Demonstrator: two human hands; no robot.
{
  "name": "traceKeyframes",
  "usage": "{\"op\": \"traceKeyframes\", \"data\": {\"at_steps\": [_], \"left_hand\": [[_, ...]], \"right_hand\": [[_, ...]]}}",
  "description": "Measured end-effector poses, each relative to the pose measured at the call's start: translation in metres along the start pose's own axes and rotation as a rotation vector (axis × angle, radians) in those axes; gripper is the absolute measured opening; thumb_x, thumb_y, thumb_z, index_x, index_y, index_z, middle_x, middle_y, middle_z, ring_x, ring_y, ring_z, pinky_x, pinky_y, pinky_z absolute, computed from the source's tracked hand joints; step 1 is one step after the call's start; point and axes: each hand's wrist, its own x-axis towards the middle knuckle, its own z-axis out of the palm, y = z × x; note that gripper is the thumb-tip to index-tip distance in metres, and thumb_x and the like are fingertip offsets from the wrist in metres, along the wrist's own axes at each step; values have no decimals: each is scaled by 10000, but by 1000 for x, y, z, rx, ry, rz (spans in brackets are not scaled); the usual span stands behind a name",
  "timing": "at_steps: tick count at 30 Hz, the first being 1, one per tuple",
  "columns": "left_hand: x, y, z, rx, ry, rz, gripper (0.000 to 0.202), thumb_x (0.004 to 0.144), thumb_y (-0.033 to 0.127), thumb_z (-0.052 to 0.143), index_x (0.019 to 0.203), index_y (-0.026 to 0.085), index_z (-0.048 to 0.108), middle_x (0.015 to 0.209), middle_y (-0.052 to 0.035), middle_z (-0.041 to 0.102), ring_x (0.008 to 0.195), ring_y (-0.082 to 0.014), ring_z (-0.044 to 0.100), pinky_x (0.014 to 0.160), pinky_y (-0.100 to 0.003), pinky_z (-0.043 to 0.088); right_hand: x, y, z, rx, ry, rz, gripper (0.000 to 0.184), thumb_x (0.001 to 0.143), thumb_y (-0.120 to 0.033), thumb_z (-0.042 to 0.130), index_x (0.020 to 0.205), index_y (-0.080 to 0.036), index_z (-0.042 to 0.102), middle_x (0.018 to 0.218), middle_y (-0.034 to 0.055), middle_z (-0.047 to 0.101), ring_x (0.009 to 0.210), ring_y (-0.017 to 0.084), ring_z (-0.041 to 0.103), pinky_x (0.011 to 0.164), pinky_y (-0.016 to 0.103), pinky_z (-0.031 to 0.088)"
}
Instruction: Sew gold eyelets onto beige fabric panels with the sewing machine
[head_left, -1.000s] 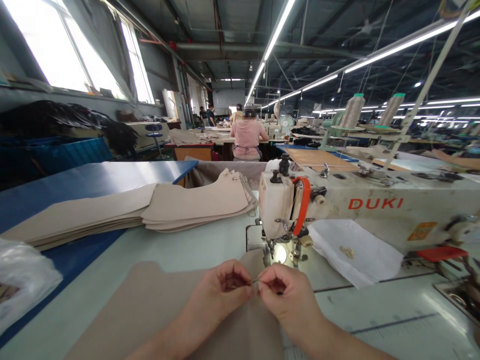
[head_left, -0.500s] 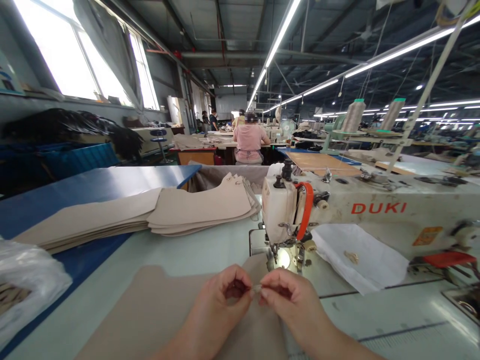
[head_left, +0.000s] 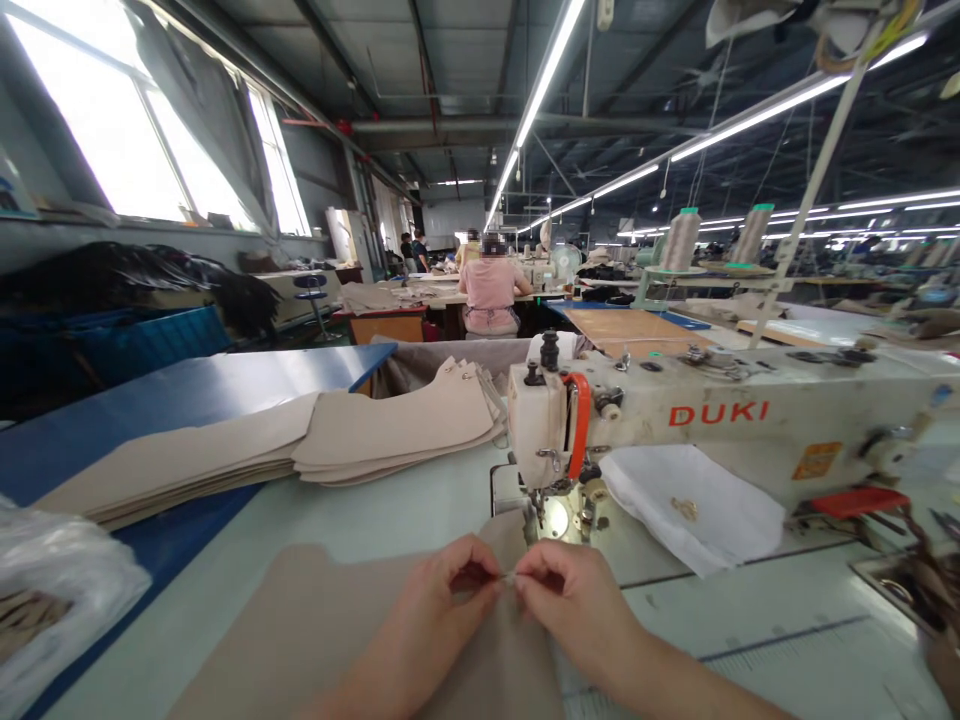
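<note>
My left hand (head_left: 446, 610) and my right hand (head_left: 577, 605) meet fingertip to fingertip, both in a pinch. Between them runs a small pale strip (head_left: 508, 577); its exact kind is too small to tell. Beneath the hands a beige fabric panel (head_left: 322, 620) lies flat on the pale sewing table. Its narrow upper end reaches toward the needle area of the white sewing machine (head_left: 720, 410), where a lamp shines. The hands are just in front of the presser foot, apart from it.
A stack of beige cut panels (head_left: 397, 420) lies at the back left, partly over a blue board (head_left: 195, 375). A plastic bag (head_left: 75, 590) with beige pieces is at the left. White paper (head_left: 727, 510) holds small pale bits (head_left: 684, 509). A person in pink (head_left: 490, 290) sits ahead.
The view has shifted slightly, so the machine appears further left and the stack a little lower. My hands keep their pinch, with a slightly narrower gap between the fingertips.
</note>
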Motion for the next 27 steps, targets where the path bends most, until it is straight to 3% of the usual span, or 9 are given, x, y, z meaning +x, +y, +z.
{"op": "traceKeyframes", "data": {"at_steps": [3, 6, 10, 13, 17, 23, 27], "left_hand": [[3, 11, -12, 79, -107, -2, 128, 752, 230, 531, 851, 220, 612, 899, -5, 685, 906, -202, 636, 828, -285, 482], [11, 17, -20, 247, -60, -16, 234, 768, 229, 505, 976, 229, 611, 1038, -27, 672, 954, -220, 635, 859, -334, 491], [18, 2, -12, 483, -11, 208, 319, 794, 223, 515, 1101, 194, 599, 1202, -91, 624, 1126, -247, 566, 993, -391, 436], [13, -15, 3, 578, -7, 342, 351, 866, 247, 459, 1194, 178, 562, 1296, -113, 571, 1196, -242, 525, 1014, -413, 433], [2, -26, 11, 618, 27, 399, 371, 891, 282, 440, 1236, 178, 525, 1284, -114, 581, 1169, -248, 553, 984, -424, 466], [-1, -32, 10, 616, 44, 405, 408, 887, 275, 448, 1277, 156, 463, 1252, -136, 586, 1137, -249, 572, 967, -412, 479], [2, -30, 11, 591, 78, 422, 342, 870, 267, 477, 1193, 164, 521, 1223, -129, 590, 1109, -247, 577, 956, -411, 482]], "right_hand": [[1, 2, -5, 71, -21, 76, 104, 673, -99, 544, 631, -157, 619, 523, -24, 593, 500, 118, 535, 497, 206, 396], [4, 2, -13, 194, -55, 226, 93, 650, -82, 558, 627, -166, 593, 526, -38, 591, 493, 119, 558, 506, 210, 442], [5, -4, -25, 228, -80, 343, 84, 662, -109, 598, 616, -173, 569, 527, -43, 606, 460, 110, 571, 492, 205, 459], [6, -7, -30, 221, -78, 375, 103, 683, -148, 624, 608, -180, 561, 504, -44, 609, 437, 105, 575, 462, 190, 450], [14, -8, -26, 222, -98, 439, 147, 697, -188, 654, 585, -183, 558, 487, -40, 615, 425, 98, 585, 440, 173, 455], [32, -12, -16, 195, -184, 517, 199, 687, -161, 669, 543, -169, 531, 465, -30, 611, 393, 87, 579, 377, 140, 436], [38, -15, -17, 151, -223, 548, 224, 700, -128, 655, 529, -168, 516, 447, -31, 597, 364, 89, 564, 361, 149, 439]]}}
